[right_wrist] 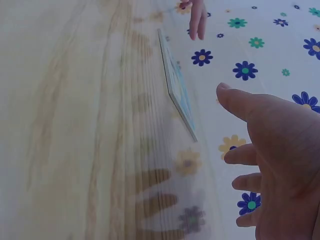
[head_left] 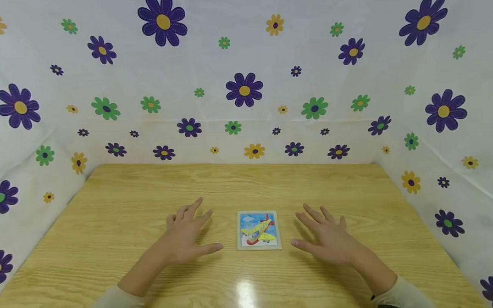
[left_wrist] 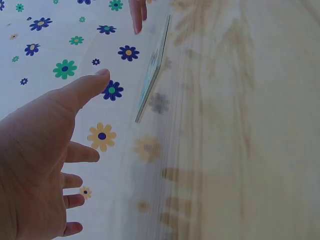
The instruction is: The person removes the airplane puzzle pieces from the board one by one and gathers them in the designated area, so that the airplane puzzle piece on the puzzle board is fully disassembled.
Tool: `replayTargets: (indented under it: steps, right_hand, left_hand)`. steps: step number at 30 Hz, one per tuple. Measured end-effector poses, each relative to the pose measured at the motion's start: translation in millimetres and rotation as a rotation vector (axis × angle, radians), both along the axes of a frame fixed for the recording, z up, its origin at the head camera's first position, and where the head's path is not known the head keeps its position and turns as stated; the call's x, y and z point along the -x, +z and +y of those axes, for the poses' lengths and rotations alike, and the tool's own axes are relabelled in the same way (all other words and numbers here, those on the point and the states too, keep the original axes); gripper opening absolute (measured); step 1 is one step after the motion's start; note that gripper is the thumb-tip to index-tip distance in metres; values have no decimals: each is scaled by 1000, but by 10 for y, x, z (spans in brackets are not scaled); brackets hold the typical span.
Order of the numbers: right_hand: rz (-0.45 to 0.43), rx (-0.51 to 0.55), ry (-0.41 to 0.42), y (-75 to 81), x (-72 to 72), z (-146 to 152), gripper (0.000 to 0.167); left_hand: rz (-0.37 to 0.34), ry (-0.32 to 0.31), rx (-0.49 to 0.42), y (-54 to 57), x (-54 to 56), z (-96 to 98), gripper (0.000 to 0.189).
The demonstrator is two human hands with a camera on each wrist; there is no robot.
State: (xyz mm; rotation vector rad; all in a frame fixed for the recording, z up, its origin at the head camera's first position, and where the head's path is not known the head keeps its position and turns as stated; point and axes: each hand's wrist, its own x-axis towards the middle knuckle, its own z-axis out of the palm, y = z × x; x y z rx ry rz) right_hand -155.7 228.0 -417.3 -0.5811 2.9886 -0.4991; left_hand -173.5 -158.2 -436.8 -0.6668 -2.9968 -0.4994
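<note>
Wooden table (head_left: 231, 184), left fingers (head_left: 210, 249) spread, right fingers (head_left: 308, 247) spread, airplane picture (head_left: 258, 230) between.

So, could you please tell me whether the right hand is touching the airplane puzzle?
Apart: the head view shows a strip of bare wooden tabletop between the right hand, thumb included, and the airplane puzzle.

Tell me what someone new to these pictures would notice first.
Probably the small framed airplane picture, yellow and red on blue, lying on the wooden table. The left hand and right hand spread on either side without touching it. Behind, a white backdrop with purple, green and yellow flowers stands out.
</note>
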Motion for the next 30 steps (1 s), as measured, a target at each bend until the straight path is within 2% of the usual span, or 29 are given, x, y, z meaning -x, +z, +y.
replayTargets:
  steps: [7, 13, 18, 24, 30]
  right_hand:
    - [43, 60, 60, -24, 134, -176, 68]
    - [-14, 139, 85, -70, 231, -379, 64]
    - [-47, 194, 121, -89, 332, -519, 62]
    - [-158, 341, 176, -117, 444, -688, 51]
    - [-226, 391, 165, -175, 524, -867, 45]
  left_hand:
    - [-93, -75, -124, -3, 68, 260, 92]
    - [-226, -107, -326, -47, 114, 484, 84]
    - [-262, -133, -394, -90, 154, 619, 80]
    - [-268, -115, -435, -142, 156, 696, 81]
    - [-296, -67, -510, -233, 172, 695, 86]
